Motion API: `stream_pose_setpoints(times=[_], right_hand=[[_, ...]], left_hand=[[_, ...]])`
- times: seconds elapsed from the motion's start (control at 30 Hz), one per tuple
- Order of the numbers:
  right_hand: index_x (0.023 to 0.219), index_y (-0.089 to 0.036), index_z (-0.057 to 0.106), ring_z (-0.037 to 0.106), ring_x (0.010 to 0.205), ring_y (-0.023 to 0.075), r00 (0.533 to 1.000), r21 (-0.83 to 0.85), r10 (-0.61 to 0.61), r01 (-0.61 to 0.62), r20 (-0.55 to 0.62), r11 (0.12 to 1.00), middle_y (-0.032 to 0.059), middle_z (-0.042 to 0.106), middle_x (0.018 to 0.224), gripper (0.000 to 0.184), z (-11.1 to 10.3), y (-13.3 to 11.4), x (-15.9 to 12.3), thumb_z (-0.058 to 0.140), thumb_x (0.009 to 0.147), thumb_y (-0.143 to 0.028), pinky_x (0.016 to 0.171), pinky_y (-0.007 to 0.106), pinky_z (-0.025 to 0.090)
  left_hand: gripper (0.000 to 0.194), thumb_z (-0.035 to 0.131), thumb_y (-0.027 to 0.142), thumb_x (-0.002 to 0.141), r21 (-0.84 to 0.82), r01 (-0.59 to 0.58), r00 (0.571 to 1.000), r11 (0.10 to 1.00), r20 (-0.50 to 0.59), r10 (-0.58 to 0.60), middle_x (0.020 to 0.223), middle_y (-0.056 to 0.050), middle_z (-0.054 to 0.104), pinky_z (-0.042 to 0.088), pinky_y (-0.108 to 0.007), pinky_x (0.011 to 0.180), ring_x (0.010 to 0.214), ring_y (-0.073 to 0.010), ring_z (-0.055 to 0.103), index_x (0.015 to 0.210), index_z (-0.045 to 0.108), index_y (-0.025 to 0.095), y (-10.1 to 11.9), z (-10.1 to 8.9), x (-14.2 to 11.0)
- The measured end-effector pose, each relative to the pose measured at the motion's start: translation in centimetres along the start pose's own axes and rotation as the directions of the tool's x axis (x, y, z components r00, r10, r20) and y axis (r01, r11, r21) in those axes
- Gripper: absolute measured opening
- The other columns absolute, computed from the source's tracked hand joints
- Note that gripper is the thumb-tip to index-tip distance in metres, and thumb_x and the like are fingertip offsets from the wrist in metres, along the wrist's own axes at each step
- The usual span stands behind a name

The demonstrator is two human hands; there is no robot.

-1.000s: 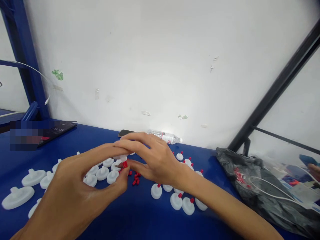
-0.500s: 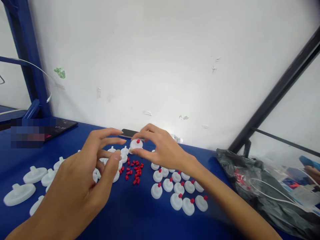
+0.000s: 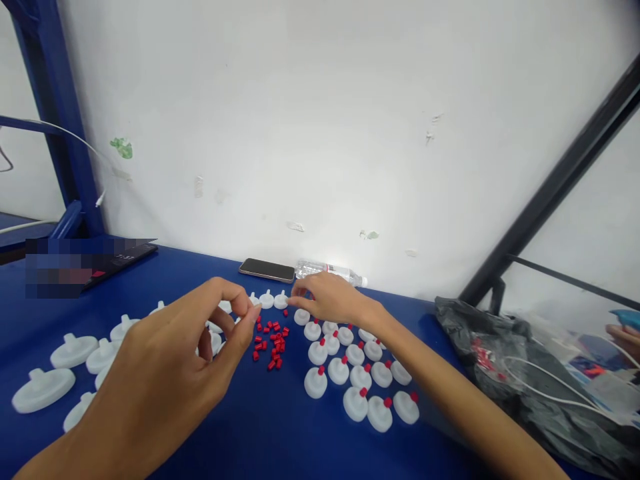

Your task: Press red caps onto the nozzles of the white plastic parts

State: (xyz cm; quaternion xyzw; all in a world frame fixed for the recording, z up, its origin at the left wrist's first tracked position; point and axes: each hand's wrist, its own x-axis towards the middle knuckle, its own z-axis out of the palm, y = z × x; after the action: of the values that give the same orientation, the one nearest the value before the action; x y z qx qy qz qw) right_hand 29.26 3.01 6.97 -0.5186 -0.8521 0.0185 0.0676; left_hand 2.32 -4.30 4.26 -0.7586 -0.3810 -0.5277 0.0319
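My left hand (image 3: 170,360) is raised over the left side of the table, thumb and index fingertip pressed together. What they hold, if anything, is hidden. My right hand (image 3: 325,297) is near the back, its thumb and fingers apart. Its fingertips are beside the edge of a white disc with a short stem (image 3: 281,301). Just below the hand lies another white disc (image 3: 301,317). Small red caps (image 3: 276,345) are scattered between the hands. To the right, several white discs with red caps on their stems (image 3: 360,377) stand grouped. Uncapped discs (image 3: 74,351) lie at the left, partly hidden by my left hand.
A phone (image 3: 267,269) and a clear plastic bottle (image 3: 333,272) lie along the wall. Another dark device (image 3: 123,261) sits at the back left. A black plastic bag (image 3: 465,333) with small red pieces lies at the right, near another person's hand (image 3: 625,339).
My right hand has moved right and no longer holds the red-capped white disc it held earlier. My left thumb and index finger have closed together.
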Motion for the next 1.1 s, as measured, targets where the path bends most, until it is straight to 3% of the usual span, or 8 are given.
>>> stream_pose_setpoints(times=[0.13, 0.27, 0.47, 0.6, 0.77, 0.87, 0.97, 1.1], right_hand=[[0.148, -0.019, 0.081, 0.078, 0.140, 0.0306, 0.993, 0.043, -0.111, 0.113, -0.045, 0.993, 0.0143, 0.086, 0.148, 0.035, 1.2, -0.4, 0.5, 0.055, 0.126, -0.027, 0.119, 0.047, 0.057], [0.131, -0.021, 0.088, 0.083, 0.127, 0.0285, 0.987, 0.084, -0.154, 0.157, -0.036, 0.984, 0.0110, 0.091, 0.134, 0.028, 2.0, -0.2, 0.8, 0.062, 0.121, -0.018, 0.113, 0.043, 0.061], [0.139, -0.022, 0.088, 0.084, 0.131, 0.0286, 0.982, 0.204, -0.144, 0.167, -0.126, 0.964, 0.0113, 0.089, 0.143, 0.036, -1.4, -0.7, -0.4, 0.055, 0.125, -0.025, 0.113, 0.044, 0.064], [0.141, -0.027, 0.089, 0.086, 0.112, 0.0232, 0.956, 0.507, -0.250, 0.292, -0.150, 0.811, 0.0058, 0.092, 0.134, 0.034, -4.5, -3.6, -2.8, 0.060, 0.126, -0.036, 0.094, 0.036, 0.068], [0.138, -0.021, 0.086, 0.084, 0.120, 0.0216, 0.882, 0.692, -0.450, 0.411, -0.138, 0.593, 0.0074, 0.089, 0.141, 0.029, -5.5, -6.2, -4.2, 0.060, 0.125, -0.028, 0.100, 0.036, 0.069], [0.130, -0.023, 0.086, 0.083, 0.129, 0.0223, 0.873, 0.720, -0.453, 0.430, -0.179, 0.545, 0.0076, 0.089, 0.138, 0.026, -5.3, -5.7, -3.8, 0.061, 0.126, -0.030, 0.109, 0.038, 0.068], [0.132, -0.023, 0.084, 0.085, 0.121, 0.0225, 0.917, 0.625, -0.337, 0.392, -0.212, 0.675, 0.0082, 0.089, 0.132, 0.027, -4.6, -4.5, -2.8, 0.060, 0.127, -0.035, 0.103, 0.038, 0.068], [0.123, -0.019, 0.087, 0.083, 0.114, 0.0274, 0.979, 0.035, -0.111, 0.118, -0.169, 0.992, 0.0116, 0.091, 0.121, 0.020, -2.1, -3.0, -1.1, 0.067, 0.123, -0.025, 0.101, 0.042, 0.060]], left_hand=[[0.016, 0.064, 0.048, 0.112, -0.002, 0.031, 0.999, 1.000, 0.023, -0.031, 0.063, 0.015, 0.070, 0.048, -0.022, 0.044, 0.047, -0.0112, 0.069, 0.101, 0.070, 0.037, -0.1, -0.1, 0.0], [0.018, 0.064, 0.048, 0.112, -0.012, 0.028, 0.999, 1.000, 0.019, -0.027, 0.061, 0.014, 0.069, 0.047, -0.024, 0.043, 0.046, -0.0124, 0.069, 0.099, 0.069, 0.037, -0.1, -0.1, -0.1], [0.019, 0.060, 0.047, 0.112, 0.074, -0.016, 1.000, 0.997, 0.003, 0.016, 0.077, 0.010, 0.079, 0.048, -0.030, 0.049, 0.046, -0.0139, 0.067, 0.102, 0.070, 0.034, -0.3, -0.1, 0.1], [0.053, 0.062, 0.067, 0.110, 0.131, -0.017, 0.999, 0.991, 0.030, 0.013, 0.097, 0.001, 0.090, 0.050, -0.034, 0.048, 0.041, -0.0185, 0.063, 0.145, 0.075, 0.030, -0.7, 0.5, 0.1], [0.031, 0.060, 0.045, 0.106, -0.044, 0.032, 0.982, 0.999, 0.188, -0.023, 0.075, 0.009, 0.088, 0.046, -0.031, 0.045, 0.039, -0.0187, 0.068, 0.120, 0.086, 0.039, -0.8, 0.6, 0.3], [0.036, 0.059, 0.044, 0.104, 0.005, 0.020, 0.995, 1.000, 0.095, -0.020, 0.070, 0.008, 0.086, 0.044, -0.032, 0.043, 0.034, -0.0181, 0.062, 0.127, 0.086, 0.037, -0.7, 0.3, 0.6], [0.032, 0.057, 0.047, 0.107, 0.064, 0.041, 0.994, 0.997, 0.097, -0.047, 0.059, 0.010, 0.077, 0.041, -0.033, 0.040, 0.031, -0.0188, 0.056, 0.119, 0.083, 0.035, -1.0, 0.2, 0.6], [0.030, 0.054, 0.052, 0.107, 0.153, 0.050, 0.992, 0.987, 0.110, -0.067, 0.070, 0.004, 0.082, 0.049, -0.035, 0.047, 0.053, -0.0253, 0.078, 0.099, 0.077, 0.034, -1.4, 0.3, 0.3]])
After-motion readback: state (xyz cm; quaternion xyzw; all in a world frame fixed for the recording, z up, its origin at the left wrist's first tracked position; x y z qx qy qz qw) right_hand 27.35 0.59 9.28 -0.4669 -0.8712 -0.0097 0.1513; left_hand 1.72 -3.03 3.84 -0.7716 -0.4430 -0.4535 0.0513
